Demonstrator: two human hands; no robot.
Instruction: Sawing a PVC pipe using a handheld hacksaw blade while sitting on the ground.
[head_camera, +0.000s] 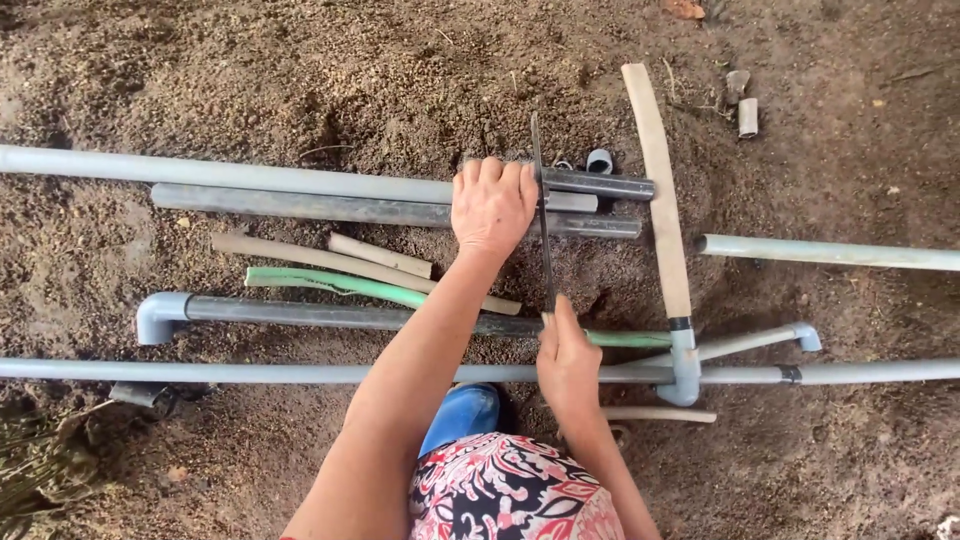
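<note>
While pinned, pipe (grey) meets blade.

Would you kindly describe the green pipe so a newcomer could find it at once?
Start at the long grey pipe lying across the soil nearest the person. Just beyond it lies a dark pipe with an elbow, and the green pipe slants above it, the only green one.

— How many hands and blades?
— Two hands, one saw blade.
— Short pipe offcuts on the dirt?
— Three: one by the blade, two farther right.
</note>
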